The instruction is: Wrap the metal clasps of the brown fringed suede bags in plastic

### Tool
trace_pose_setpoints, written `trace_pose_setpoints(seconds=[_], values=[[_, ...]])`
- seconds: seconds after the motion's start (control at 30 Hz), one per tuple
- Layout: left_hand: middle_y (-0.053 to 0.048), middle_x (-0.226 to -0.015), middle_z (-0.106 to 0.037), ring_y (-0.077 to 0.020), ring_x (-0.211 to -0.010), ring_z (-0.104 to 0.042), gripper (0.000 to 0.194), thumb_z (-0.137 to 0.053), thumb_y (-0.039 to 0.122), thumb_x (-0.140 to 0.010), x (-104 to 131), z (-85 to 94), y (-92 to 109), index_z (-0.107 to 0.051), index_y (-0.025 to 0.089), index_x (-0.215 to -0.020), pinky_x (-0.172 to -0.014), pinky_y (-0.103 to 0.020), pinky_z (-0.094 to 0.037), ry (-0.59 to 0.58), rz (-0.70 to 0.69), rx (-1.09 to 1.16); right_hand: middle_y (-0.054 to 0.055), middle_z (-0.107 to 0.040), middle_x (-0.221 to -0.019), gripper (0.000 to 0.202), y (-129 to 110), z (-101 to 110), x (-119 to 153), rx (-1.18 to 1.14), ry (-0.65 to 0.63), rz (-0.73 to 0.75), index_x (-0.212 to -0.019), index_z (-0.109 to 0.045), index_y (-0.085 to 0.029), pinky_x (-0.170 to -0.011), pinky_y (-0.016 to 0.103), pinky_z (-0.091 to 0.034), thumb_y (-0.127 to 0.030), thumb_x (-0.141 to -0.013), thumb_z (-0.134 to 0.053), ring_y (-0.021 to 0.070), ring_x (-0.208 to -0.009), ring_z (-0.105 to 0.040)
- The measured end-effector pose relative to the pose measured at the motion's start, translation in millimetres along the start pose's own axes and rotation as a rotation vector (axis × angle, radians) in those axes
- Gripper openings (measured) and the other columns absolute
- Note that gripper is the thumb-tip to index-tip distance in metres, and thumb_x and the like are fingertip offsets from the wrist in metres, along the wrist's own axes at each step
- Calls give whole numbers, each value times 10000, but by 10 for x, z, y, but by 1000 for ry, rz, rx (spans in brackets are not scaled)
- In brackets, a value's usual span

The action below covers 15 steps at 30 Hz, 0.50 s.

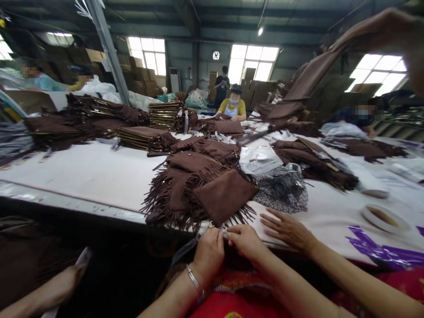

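Head view: 1 pouch atop the pile, near edge of the desk, left hand and right hand pinched on a fitting by its corner; possible fault: fringe snagging there, owing to its closeness.

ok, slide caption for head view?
Wearer's bare left hand and right hand close together before brown fringed fabric pouches on a white tabletop.

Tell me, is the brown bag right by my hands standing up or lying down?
Lying down: the brown bag has its broad face turned up and rests on other fringed bags.
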<state>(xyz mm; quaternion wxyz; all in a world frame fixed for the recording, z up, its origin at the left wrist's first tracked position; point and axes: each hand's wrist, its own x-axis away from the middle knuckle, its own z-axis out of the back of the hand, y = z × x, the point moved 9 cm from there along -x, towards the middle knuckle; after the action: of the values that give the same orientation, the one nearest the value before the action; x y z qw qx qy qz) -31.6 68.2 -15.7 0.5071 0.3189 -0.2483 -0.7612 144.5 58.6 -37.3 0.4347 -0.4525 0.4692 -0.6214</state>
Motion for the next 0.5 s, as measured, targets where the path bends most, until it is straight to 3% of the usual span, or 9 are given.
trace_pose_setpoints(seconds=[0.07, 0.13, 0.27, 0.4, 0.5], values=[[-87, -732, -618, -202, -686, -540, 284, -375, 234, -931, -4, 31, -14, -549, 192, -712, -649, -325, -338, 11, 41, 55, -7, -569, -438, 121, 57, -350, 36, 49, -68, -75, -565, -690, -170, -411, 246, -288, -212, -671, -648, 90, -372, -389], [-73, -692, -606, -192, -652, -522, 289, -396, 250, -918, -9, 28, -59, -538, 194, -672, -624, -319, -317, 3, 111, 138, -11, -568, -455, 150, 91, -501, 52, 113, -95, -120, -594, -692, -159, -388, 233, -237, -235, -703, -623, 72, -356, -352], [-40, -621, -572, -160, -600, -488, 297, -475, 302, -868, 7, -74, -188, -538, 186, -602, -587, -294, -313, -41, 308, 390, -21, -550, -485, 170, 122, -463, 54, 196, -82, -186, -637, -682, -155, -389, 216, -242, -266, -730, -592, 59, -367, -351], [74, -506, -372, -76, -413, -269, 292, -537, 442, -820, 167, -398, -302, -513, 190, -675, -427, -224, -202, -188, 651, 944, -36, -504, -493, 184, 107, -496, 88, 96, -116, -240, -672, -665, -147, -376, 212, -218, -305, -723, -586, 58, -371, -322], [117, -510, -290, -33, -393, -141, 297, -612, 447, -789, 251, -551, -226, -498, 177, -743, -389, -174, -104, -283, 775, 1296, -49, -475, -502, 203, 93, -595, 144, -82, -156, -263, -628, -605, -150, -388, 205, -206, -339, -701, -618, 48, -387, -301]])
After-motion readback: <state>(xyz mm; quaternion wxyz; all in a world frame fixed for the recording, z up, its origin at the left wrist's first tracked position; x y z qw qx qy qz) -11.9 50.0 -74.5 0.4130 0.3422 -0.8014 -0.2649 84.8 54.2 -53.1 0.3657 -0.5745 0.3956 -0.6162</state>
